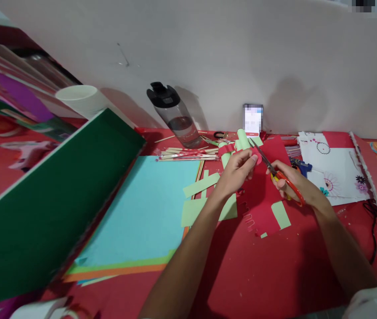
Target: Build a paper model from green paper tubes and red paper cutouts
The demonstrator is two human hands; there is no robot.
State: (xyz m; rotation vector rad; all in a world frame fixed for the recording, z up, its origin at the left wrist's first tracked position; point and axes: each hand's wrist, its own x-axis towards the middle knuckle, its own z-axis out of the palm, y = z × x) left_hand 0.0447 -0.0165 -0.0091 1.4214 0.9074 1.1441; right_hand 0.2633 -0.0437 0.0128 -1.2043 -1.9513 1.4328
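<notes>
Between the fingertips of my left hand (239,170) is a small piece of red paper (258,156). My right hand (290,179) is closed around orange-and-yellow scissors (290,186), whose dark blades are parted and point up and left, close beside the red piece. Below both hands lies a larger sheet of red paper (261,204) with several outlines cut or drawn along its left edge. Light green paper scraps (280,214) rest on it and to its left. Rolled green paper (242,138) stands just beyond my left hand.
Stacked coloured sheets (142,212), blue on top, lie left beside a dark green board (58,195). Behind are a water bottle (178,117), thin wooden sticks (188,154) and a lit phone (253,119). At right are a blue glue gun (303,167) and a decorated white sheet (335,173).
</notes>
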